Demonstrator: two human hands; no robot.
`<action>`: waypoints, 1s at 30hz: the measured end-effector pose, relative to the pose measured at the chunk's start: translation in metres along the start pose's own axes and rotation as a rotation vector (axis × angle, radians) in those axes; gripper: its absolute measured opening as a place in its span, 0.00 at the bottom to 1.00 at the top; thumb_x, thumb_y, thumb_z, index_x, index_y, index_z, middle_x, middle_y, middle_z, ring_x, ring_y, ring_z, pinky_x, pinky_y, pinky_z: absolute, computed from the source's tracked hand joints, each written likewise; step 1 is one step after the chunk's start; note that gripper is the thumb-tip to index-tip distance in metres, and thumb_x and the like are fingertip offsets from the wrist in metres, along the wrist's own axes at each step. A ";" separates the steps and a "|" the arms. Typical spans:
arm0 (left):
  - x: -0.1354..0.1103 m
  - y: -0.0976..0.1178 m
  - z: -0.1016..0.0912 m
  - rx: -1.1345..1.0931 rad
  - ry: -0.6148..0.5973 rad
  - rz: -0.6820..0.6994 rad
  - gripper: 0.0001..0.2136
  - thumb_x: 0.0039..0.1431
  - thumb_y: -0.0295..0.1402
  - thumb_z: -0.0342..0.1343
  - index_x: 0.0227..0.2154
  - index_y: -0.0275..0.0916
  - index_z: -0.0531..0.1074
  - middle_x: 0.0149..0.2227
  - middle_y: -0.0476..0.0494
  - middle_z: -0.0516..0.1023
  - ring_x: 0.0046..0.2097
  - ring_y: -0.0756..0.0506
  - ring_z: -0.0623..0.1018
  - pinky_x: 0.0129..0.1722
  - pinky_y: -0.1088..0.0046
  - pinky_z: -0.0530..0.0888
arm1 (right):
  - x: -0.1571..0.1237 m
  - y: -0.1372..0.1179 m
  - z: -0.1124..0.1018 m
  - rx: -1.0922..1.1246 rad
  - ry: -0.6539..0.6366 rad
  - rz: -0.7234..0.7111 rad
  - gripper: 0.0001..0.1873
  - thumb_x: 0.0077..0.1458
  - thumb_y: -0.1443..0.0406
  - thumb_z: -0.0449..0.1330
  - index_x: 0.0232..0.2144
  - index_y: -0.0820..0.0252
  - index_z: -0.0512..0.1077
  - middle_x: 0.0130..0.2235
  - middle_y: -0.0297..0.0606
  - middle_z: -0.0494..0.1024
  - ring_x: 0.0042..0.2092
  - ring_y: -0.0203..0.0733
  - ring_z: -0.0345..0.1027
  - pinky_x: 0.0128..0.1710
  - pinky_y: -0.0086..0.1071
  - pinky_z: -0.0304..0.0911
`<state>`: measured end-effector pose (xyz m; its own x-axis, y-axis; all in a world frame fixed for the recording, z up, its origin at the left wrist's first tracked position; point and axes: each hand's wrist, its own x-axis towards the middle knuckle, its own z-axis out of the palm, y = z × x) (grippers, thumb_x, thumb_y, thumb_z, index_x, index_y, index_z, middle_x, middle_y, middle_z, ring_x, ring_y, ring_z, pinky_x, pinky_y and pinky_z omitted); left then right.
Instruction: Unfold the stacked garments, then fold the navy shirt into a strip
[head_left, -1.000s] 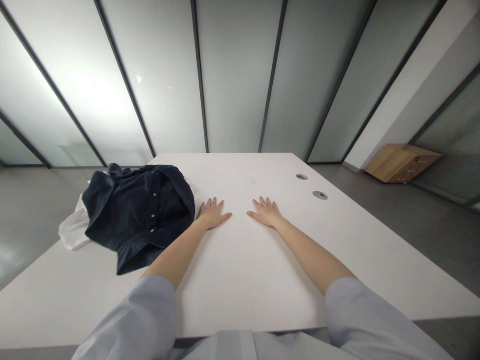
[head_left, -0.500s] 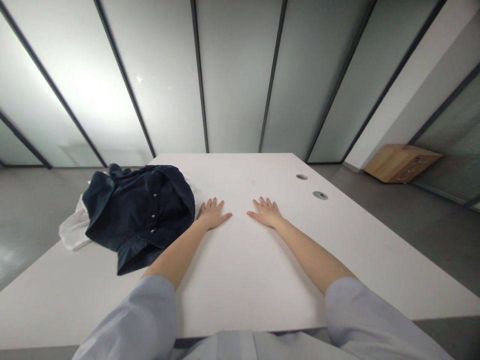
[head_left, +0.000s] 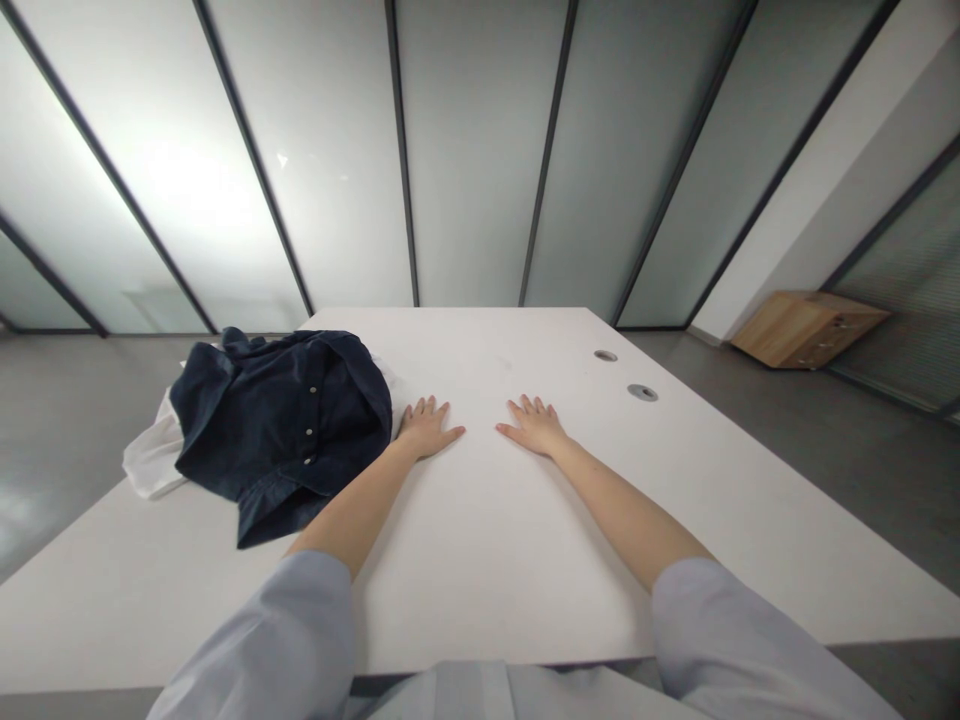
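Wall of tall frosted glass panels (head_left: 480,150) across the background, dark bars (head_left: 403,150) between them, soft bright glow on the left panels, pale pillar (head_left: 825,200) at right, wooden cabinet (head_left: 802,328) near its foot, ribbed-looking glass partition (head_left: 919,280) behind, smooth grey floor (head_left: 52,430).

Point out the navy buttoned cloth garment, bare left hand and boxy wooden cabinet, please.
Navy buttoned cloth garment (head_left: 277,430): head view, cloth beside buttons.
Bare left hand (head_left: 426,432): head view, its back.
Boxy wooden cabinet (head_left: 784,328): head view, plain panel.
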<state>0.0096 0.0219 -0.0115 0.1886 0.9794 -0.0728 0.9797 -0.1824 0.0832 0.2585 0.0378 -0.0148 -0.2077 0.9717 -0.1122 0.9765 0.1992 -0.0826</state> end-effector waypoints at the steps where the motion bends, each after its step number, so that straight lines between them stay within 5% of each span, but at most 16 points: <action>1: 0.000 0.000 0.000 -0.001 -0.001 -0.001 0.40 0.58 0.61 0.33 0.67 0.40 0.49 0.69 0.32 0.44 0.69 0.32 0.46 0.63 0.50 0.47 | 0.000 0.000 0.000 0.000 0.003 -0.001 0.46 0.56 0.37 0.38 0.68 0.55 0.47 0.70 0.48 0.41 0.69 0.61 0.34 0.64 0.54 0.33; 30: -0.002 0.000 -0.001 -0.001 0.011 0.001 0.39 0.59 0.61 0.34 0.66 0.40 0.50 0.69 0.33 0.45 0.69 0.32 0.46 0.63 0.50 0.48 | -0.001 0.001 0.001 0.015 0.037 -0.007 0.43 0.57 0.38 0.39 0.66 0.53 0.50 0.69 0.47 0.44 0.68 0.61 0.36 0.63 0.53 0.35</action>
<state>0.0093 0.0205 -0.0103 0.1885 0.9801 -0.0619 0.9795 -0.1830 0.0841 0.2598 0.0374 -0.0154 -0.2123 0.9743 -0.0750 0.9739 0.2047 -0.0978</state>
